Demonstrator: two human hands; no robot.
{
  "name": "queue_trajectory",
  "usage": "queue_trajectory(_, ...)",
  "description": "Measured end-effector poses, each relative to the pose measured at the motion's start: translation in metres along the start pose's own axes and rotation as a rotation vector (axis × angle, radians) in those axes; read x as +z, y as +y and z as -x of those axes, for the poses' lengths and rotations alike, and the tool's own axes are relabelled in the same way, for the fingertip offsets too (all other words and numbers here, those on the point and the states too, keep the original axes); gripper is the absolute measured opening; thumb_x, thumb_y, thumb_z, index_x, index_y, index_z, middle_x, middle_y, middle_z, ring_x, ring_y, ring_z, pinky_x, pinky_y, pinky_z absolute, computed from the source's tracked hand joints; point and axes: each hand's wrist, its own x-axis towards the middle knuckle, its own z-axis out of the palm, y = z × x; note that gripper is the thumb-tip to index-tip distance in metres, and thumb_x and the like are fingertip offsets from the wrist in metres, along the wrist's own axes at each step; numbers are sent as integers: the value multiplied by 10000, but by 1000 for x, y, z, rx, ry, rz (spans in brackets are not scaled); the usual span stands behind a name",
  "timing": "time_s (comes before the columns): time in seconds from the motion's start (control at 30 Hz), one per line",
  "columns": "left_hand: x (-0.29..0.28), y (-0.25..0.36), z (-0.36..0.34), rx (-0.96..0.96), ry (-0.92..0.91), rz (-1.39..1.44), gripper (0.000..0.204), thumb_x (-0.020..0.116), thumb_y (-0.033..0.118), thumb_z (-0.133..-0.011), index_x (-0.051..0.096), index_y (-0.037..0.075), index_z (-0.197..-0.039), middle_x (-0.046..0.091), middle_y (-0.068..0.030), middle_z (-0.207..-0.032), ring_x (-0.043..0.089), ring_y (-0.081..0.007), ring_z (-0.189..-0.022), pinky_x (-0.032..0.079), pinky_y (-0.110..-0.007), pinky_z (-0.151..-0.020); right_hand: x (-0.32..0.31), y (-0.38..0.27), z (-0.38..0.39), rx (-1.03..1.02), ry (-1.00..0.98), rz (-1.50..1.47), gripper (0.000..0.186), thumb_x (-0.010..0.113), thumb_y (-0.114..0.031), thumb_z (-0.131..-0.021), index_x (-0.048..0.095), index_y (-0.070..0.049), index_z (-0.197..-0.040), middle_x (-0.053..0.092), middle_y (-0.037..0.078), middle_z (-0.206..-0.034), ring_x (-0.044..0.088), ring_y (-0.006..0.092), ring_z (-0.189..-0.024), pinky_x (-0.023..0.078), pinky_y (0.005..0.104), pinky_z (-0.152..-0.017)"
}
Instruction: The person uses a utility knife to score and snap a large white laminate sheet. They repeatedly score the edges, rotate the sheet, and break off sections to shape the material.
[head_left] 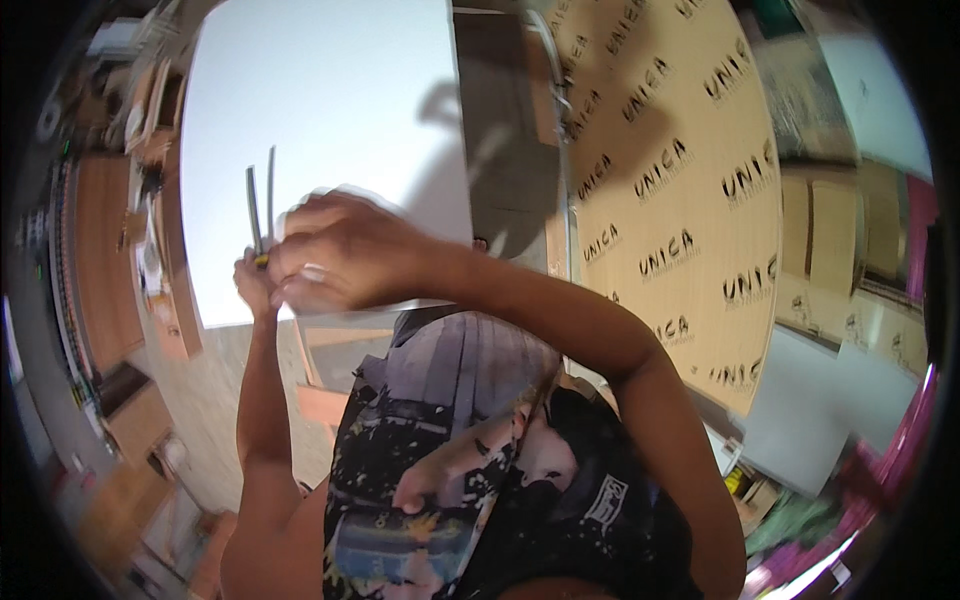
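Hands come first here, both lifted up close in front of the person's chest and the dark printed shirt (pixel 470 470). The right hand (pixel 335 255) is curled over, with its fingers bent tight, and it is blurred, so it seems to be moving. The left hand (pixel 252 280) sits just under and behind it, touching it. Between them they pinch the bottom of two thin grey strips (pixel 260 205), which stick straight up side by side. A small yellow bit shows where the fingers meet the strips. Both hands are closed on the strips, though the blur hides just how each finger sits.

Behind the strips lies a big white board (pixel 330 120). The hands are held in front of its lower left corner, and one cannot tell if the strips touch it. To the right, past the board's right edge, stands a wide brown sheet with dark print (pixel 680 200).

The work looks like it is in the middle. The strips are picked up and held together, but nothing is fixed to the board yet, as far as can be seen.
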Motion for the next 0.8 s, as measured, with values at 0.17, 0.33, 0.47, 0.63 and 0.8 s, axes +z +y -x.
queue_trajectory(0.17, 1, 1, 8, -164, 10, 25, 505, 700, 414, -886, 663, -21, -1140, 623, -228, -983, 610, -398, -926, 503, -487, -813, 26, 127, 43, 26, -632, 445, 370, 666, -225, -873, 629, -170, -1238, 489, 78, -1443, 327, 288, -1439, 264, 498, -1186)
queue_trajectory(0.33, -18, 43, -1, -316, 52, 73, 382, 682, 410, -886, 695, 65, -1047, 628, -195, -946, 608, -380, -927, 499, -483, -821, 35, 177, 77, -217, -819, 461, 730, 634, -585, -841, 453, -262, -1469, 273, 77, -1599, 165, 344, -1493, 133, 631, -1180)
queue_trajectory(0.47, -25, 47, 7, -463, 16, 32, 371, 688, 417, -877, 702, 84, -1040, 644, -172, -1005, 618, -356, -973, 514, -446, -840, 44, 171, 70, -240, -904, 527, 759, 588, -635, -854, 415, -270, -1497, 252, 80, -1603, 169, 373, -1479, 153, 657, -1152)
queue_trajectory(0.63, -86, 96, 36, -903, 36, 457, 484, 667, 501, -896, 671, 23, -977, 662, -168, -873, 662, -282, -784, 517, -391, -665, 44, 163, 69, -302, -962, 581, 705, 538, -595, -912, 412, -226, -1498, 244, 121, -1593, 163, 392, -1473, 128, 675, -1144)
queue_trajectory(0.8, -80, 148, 164, -1129, 638, 652, 441, 713, 306, -884, 513, -23, -1098, 573, -88, -718, 562, -200, -644, 476, -368, -607, 59, 154, 44, -273, -1110, 623, 620, 576, -494, -929, 455, -201, -1463, 345, 149, -1518, 275, 376, -1417, 182, 648, -1138)
